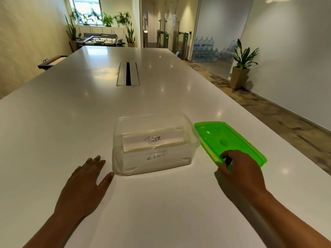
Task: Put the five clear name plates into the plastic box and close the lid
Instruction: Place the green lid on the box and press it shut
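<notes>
The clear plastic box (194, 138) stands open on the white table. Inside it lie clear name plates (154, 139); the top one reads TIGER, and another label shows blurred through the front wall. How many plates are in the stack I cannot tell. The green lid (225, 138) lies flat on the table just right of the box. My right hand (240, 169) grips the lid's near edge, fingers curled over it. My left hand (87, 178) rests flat on the table just left of the box, fingers apart, holding nothing.
The white table (71, 108) stretches far ahead, with a cable slot (128, 74) in its middle. The table's right edge runs diagonally close behind the lid. A potted plant (240, 68) stands on the floor to the right.
</notes>
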Available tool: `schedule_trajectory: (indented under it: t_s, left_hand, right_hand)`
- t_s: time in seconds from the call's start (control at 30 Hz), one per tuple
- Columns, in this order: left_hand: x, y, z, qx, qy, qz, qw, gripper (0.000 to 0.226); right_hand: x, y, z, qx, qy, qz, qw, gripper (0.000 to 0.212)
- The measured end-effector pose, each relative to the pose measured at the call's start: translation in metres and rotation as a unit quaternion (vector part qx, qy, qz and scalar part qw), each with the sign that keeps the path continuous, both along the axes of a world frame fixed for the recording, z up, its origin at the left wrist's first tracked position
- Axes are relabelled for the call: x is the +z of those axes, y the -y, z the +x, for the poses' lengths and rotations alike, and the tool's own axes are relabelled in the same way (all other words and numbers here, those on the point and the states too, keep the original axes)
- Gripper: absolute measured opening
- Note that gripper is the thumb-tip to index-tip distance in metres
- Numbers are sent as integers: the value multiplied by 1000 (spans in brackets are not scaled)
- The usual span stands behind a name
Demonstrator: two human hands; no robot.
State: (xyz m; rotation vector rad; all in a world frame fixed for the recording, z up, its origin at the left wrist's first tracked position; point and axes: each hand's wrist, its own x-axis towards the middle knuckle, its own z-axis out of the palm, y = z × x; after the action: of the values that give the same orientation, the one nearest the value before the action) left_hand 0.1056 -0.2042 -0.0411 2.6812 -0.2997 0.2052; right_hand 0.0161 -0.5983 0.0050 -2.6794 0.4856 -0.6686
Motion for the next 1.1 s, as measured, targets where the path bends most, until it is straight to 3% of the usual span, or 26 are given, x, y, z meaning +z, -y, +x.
schedule_trajectory:
  t_s: [0.2,0.33,0.57,0.67,0.77,0.97,1.1]
  left_hand:
    - [4,3,0,28,9,-72,997,53]
    - [22,9,-3,23,30,-257,966,43]
    - [102,22,6,-48,187,-259,946,66]
    - [129,21,7,-99,216,-267,934,73]
    - [144,17,5,-147,266,-282,910,63]
    - [163,8,-4,-87,416,-297,855,61]
    - [173,2,-3,-79,435,-287,850,55]
  right_hand:
    - [22,6,9,57,114,-70,989,19]
    - [45,0,11,134,171,-97,971,19]
    - [93,-31,10,311,239,-66,917,20]
    - [111,-47,7,352,249,-28,902,20]
    - [129,-53,6,393,263,29,881,20]
    - [152,-54,14,468,262,178,825,27]
    - [162,-54,21,486,265,279,785,18]
